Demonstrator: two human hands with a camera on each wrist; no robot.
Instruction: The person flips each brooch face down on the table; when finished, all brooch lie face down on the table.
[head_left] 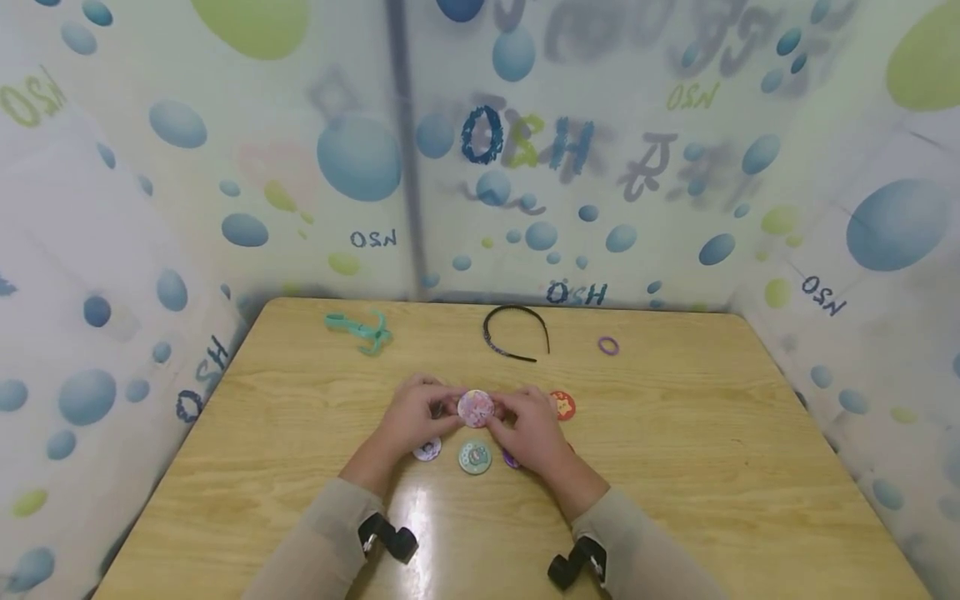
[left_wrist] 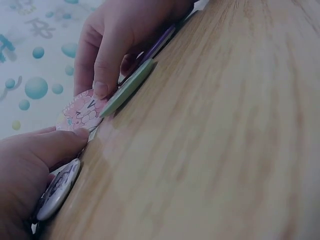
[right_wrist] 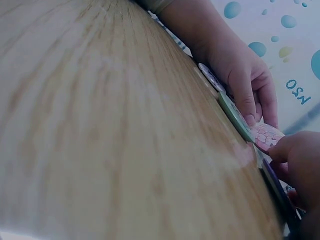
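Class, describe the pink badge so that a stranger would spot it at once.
On the wooden table, find the black headband near the far edge. Nearer the viewer, the left hand and right hand meet at a round pink badge. Unlike the green badge next to it, this one is pinched by both hands.

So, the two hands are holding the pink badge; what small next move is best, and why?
Probably lay the pink badge flat on the table, just beyond the green badge. The left hand and right hand pinch it at opposite edges, and the wrist views show it tilted, while the green badge lies flat close by on the near side.
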